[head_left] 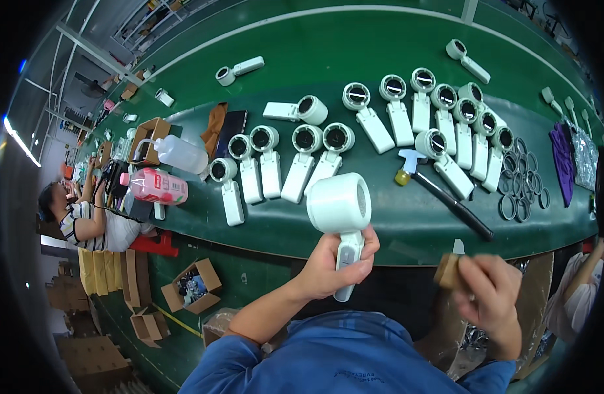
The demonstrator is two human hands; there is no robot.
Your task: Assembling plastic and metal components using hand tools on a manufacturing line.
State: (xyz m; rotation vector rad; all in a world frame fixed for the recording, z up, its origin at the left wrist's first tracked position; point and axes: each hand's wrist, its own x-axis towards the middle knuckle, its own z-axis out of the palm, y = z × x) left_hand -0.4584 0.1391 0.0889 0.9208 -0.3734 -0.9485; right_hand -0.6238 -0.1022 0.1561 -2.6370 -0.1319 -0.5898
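Observation:
My left hand is wrapped round the grey-fronted handle of a pale mint handheld fan, holding it upright just over the table's near edge. The fan's round head faces to the right. To the right of it, my right hand is closed on a small tan block with a pale, flat tip sticking up, and its exact kind is unclear. On the table beyond lie more handheld fans, several of them in rows with dark round openings. A hammer with a black handle lies between the fans and my right hand.
Grey rings are heaped at the right, near a purple cloth and a clear plastic bag. A pink bottle and white squeeze bottle stand left. Cardboard boxes sit on the floor; a person sits at left.

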